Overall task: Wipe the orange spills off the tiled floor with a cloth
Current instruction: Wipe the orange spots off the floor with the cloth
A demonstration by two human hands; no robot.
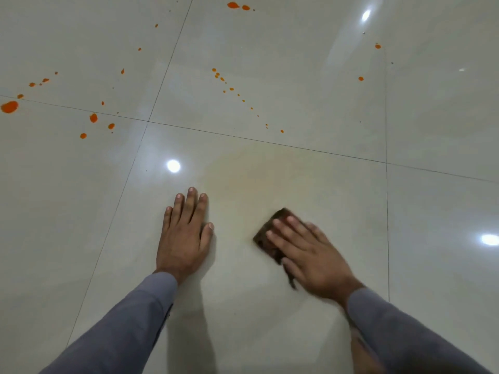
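My right hand (310,252) lies flat with straight fingers on a small dark brown cloth (266,236), pressing it on the tile; the hand is blurred. My left hand (186,233) rests flat on the glossy cream tiled floor (270,306), fingers straight, a little to the cloth's left. A faint orange smear (256,171) tints the tile just beyond the cloth. Orange drops (229,87) trail across the far middle tile. Larger orange spots (93,117) and a big blob (9,106) lie at the far left, two blobs (237,6) at the top, and two single drops (361,78) at the far right.
Dark grout lines (270,143) cross the floor between large tiles. Ceiling lights reflect as bright spots (173,166) on the gloss. Grey sleeves (129,319) cover both forearms.
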